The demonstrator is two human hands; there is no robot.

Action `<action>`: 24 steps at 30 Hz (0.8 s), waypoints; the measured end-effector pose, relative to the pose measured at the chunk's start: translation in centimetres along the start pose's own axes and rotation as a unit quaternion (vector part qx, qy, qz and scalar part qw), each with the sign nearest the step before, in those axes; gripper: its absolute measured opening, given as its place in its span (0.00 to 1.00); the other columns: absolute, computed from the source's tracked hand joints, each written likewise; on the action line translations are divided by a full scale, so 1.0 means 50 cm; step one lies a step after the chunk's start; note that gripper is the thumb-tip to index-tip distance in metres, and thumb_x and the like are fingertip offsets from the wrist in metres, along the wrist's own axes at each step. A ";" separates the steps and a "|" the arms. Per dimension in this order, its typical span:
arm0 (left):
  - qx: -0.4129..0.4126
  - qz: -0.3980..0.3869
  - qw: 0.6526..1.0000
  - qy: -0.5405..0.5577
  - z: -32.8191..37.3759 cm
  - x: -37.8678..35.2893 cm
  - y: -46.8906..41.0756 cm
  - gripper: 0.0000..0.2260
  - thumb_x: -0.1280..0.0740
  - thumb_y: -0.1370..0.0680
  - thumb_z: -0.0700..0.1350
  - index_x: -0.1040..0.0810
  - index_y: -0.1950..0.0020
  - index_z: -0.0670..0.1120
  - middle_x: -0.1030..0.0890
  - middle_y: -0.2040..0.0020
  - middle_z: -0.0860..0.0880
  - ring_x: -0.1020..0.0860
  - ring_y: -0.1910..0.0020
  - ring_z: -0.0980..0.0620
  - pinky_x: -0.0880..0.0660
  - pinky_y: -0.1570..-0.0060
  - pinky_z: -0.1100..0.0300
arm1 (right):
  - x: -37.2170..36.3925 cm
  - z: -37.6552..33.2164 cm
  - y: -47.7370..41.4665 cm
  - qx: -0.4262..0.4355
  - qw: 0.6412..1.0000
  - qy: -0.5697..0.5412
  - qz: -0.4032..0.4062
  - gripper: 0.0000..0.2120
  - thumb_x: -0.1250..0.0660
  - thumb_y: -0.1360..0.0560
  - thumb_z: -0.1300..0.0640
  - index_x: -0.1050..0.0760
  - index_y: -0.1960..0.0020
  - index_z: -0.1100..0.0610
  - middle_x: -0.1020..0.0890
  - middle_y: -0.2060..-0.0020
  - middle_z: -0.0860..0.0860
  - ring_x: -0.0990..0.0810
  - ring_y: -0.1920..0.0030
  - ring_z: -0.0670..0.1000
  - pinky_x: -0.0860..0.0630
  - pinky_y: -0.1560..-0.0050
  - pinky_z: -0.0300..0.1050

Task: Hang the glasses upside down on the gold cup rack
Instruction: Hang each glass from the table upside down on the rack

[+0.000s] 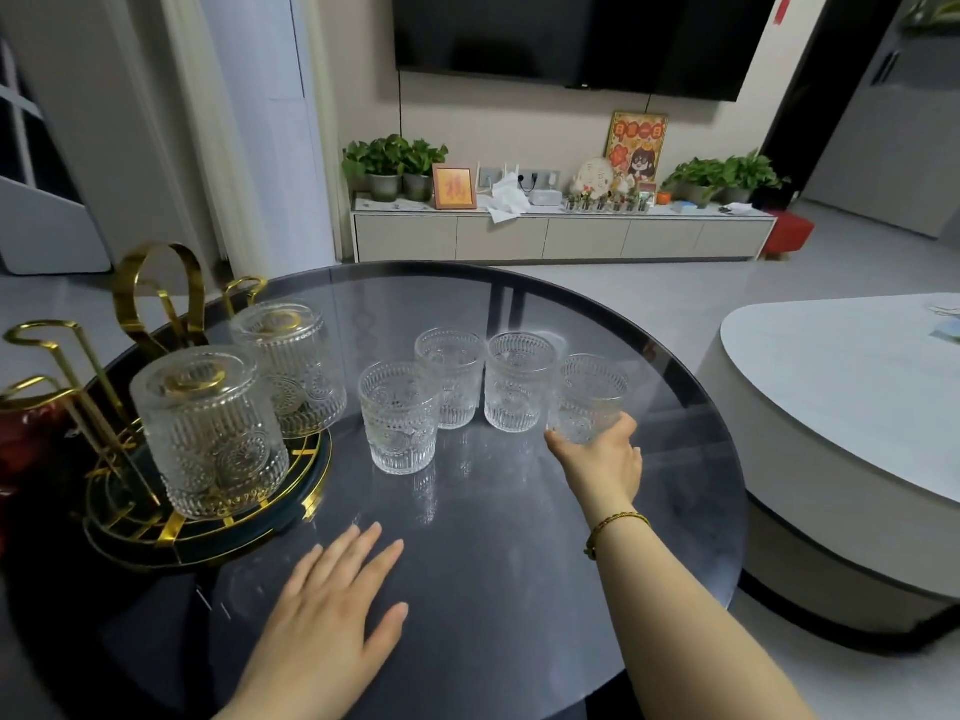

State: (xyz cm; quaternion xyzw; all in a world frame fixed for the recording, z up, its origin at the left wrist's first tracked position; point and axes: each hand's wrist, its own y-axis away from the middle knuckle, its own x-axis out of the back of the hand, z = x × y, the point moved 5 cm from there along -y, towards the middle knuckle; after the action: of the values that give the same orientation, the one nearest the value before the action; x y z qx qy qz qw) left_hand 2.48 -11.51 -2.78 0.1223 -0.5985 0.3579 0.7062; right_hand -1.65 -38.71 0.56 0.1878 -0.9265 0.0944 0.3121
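The gold cup rack [156, 304] stands on a round gold-trimmed tray [249, 532] at the table's left. Two embossed glasses hang upside down on its prongs: one near [208, 433], one farther back [291, 366]. Several upright glasses stand in a row mid-table: the nearest [399, 418], then one behind [451, 376], then a third [517, 381]. My right hand [602, 465] is wrapped around the base of the rightmost glass [589, 394]. My left hand [337, 605] lies flat on the table, fingers spread, holding nothing.
The round dark glass table [519, 563] ends just right of my right hand. A white curved table [831, 407] stands to the right. A red object [26, 439] sits at the far left, behind the rack. A TV console stands along the far wall.
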 end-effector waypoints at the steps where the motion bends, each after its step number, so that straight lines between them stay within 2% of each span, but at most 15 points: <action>1: -0.004 0.009 1.000 -0.005 0.001 0.001 0.000 0.25 0.63 0.23 0.60 0.32 0.42 0.51 0.19 0.46 0.46 0.34 0.42 0.52 0.58 0.35 0.66 | -0.001 0.002 0.000 -0.006 1.000 -0.006 0.000 0.36 0.29 0.35 0.48 0.41 0.36 0.63 0.25 0.42 0.61 0.31 0.37 0.60 0.38 0.31 0.56; 4: -0.006 0.018 1.000 -0.008 0.001 0.002 0.000 0.24 0.61 0.22 0.60 0.31 0.42 0.51 0.19 0.46 0.46 0.33 0.43 0.52 0.57 0.36 0.66 | 0.003 0.003 0.003 -0.014 0.999 -0.031 0.005 0.36 0.29 0.36 0.47 0.42 0.37 0.60 0.25 0.42 0.58 0.28 0.40 0.61 0.29 0.40 0.54; 6: -0.008 0.025 1.000 -0.014 0.002 0.004 0.001 0.21 0.54 0.23 0.59 0.27 0.43 0.51 0.19 0.46 0.46 0.33 0.43 0.52 0.56 0.36 0.66 | 0.010 0.000 0.011 -0.007 0.999 -0.047 0.001 0.34 0.29 0.35 0.48 0.42 0.37 0.59 0.25 0.42 0.57 0.26 0.43 0.61 0.28 0.48 0.51; 7: -0.010 0.026 0.999 -0.020 0.002 0.004 0.001 0.20 0.49 0.25 0.58 0.24 0.44 0.50 0.19 0.46 0.46 0.33 0.43 0.52 0.56 0.36 0.66 | 0.014 -0.003 0.017 0.001 0.998 -0.058 -0.006 0.34 0.29 0.35 0.49 0.42 0.37 0.59 0.25 0.42 0.56 0.26 0.43 0.61 0.28 0.48 0.51; 9: -0.005 0.025 0.999 -0.024 0.001 0.003 0.004 0.21 0.45 0.30 0.56 0.21 0.47 0.48 0.18 0.47 0.46 0.33 0.43 0.53 0.56 0.36 0.66 | 0.021 -0.008 0.032 0.026 0.995 -0.090 -0.022 0.34 0.29 0.34 0.50 0.42 0.36 0.58 0.26 0.43 0.55 0.26 0.43 0.59 0.28 0.46 0.53; 11: -0.004 0.028 0.999 -0.028 0.000 0.000 0.006 0.21 0.45 0.32 0.56 0.20 0.48 0.48 0.18 0.48 0.47 0.33 0.43 0.53 0.55 0.37 0.66 | 0.032 -0.015 0.050 0.048 0.991 -0.122 -0.034 0.33 0.28 0.35 0.51 0.41 0.37 0.56 0.27 0.48 0.50 0.25 0.45 0.56 0.27 0.46 0.51; 13: -0.003 0.028 0.999 -0.035 0.001 0.001 0.007 0.21 0.45 0.32 0.56 0.19 0.50 0.48 0.18 0.49 0.47 0.31 0.44 0.52 0.52 0.39 0.65 | 0.050 -0.028 0.064 0.065 0.986 -0.148 -0.046 0.33 0.28 0.34 0.52 0.41 0.36 0.56 0.31 0.48 0.47 0.28 0.48 0.51 0.28 0.47 0.47; 17: 0.002 0.036 0.999 -0.036 0.011 0.026 0.013 0.22 0.45 0.34 0.57 0.19 0.52 0.49 0.16 0.53 0.50 0.19 0.53 0.51 0.45 0.43 0.62 | 0.094 -0.081 0.082 0.107 0.971 -0.205 -0.065 0.32 0.28 0.33 0.57 0.40 0.35 0.58 0.29 0.47 0.49 0.28 0.47 0.50 0.31 0.47 0.43; 19: -0.004 0.052 0.999 0.000 0.018 0.054 0.015 0.21 0.45 0.33 0.56 0.20 0.50 0.49 0.16 0.54 0.51 0.19 0.52 0.53 0.43 0.42 0.62 | 0.117 -0.114 0.088 0.128 0.962 -0.228 -0.072 0.30 0.29 0.33 0.59 0.39 0.35 0.58 0.28 0.46 0.50 0.27 0.47 0.50 0.31 0.47 0.43; 21: -0.030 0.096 0.993 0.067 0.014 0.106 0.020 0.16 0.44 0.29 0.54 0.23 0.49 0.50 0.17 0.54 0.51 0.24 0.49 0.55 0.46 0.40 0.68 | 0.132 -0.160 0.103 0.158 0.952 -0.247 -0.087 0.26 0.30 0.31 0.59 0.36 0.36 0.56 0.26 0.47 0.49 0.26 0.47 0.49 0.31 0.46 0.43; 22: -0.052 0.121 0.987 0.090 0.009 0.136 0.023 0.13 0.45 0.25 0.53 0.25 0.48 0.50 0.17 0.54 0.51 0.27 0.49 0.57 0.46 0.40 0.69 | 0.134 -0.184 0.111 0.172 0.946 -0.256 -0.099 0.24 0.31 0.31 0.59 0.35 0.37 0.55 0.26 0.47 0.49 0.26 0.48 0.49 0.31 0.46 0.43; 24: -0.096 0.168 0.976 0.098 0.000 0.197 0.029 0.15 0.51 0.20 0.54 0.27 0.48 0.51 0.17 0.56 0.51 0.28 0.51 0.58 0.43 0.41 0.70 | 0.138 -0.227 0.126 0.190 0.933 -0.275 -0.131 0.23 0.33 0.29 0.59 0.35 0.36 0.55 0.25 0.47 0.49 0.25 0.49 0.48 0.30 0.47 0.42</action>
State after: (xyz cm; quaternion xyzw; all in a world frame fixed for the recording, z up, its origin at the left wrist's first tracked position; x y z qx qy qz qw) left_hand 1.81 -6.95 6.05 -0.0839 -0.5698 0.4227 0.6998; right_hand -3.10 -31.63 13.36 0.3816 -0.9082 0.1714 0.0129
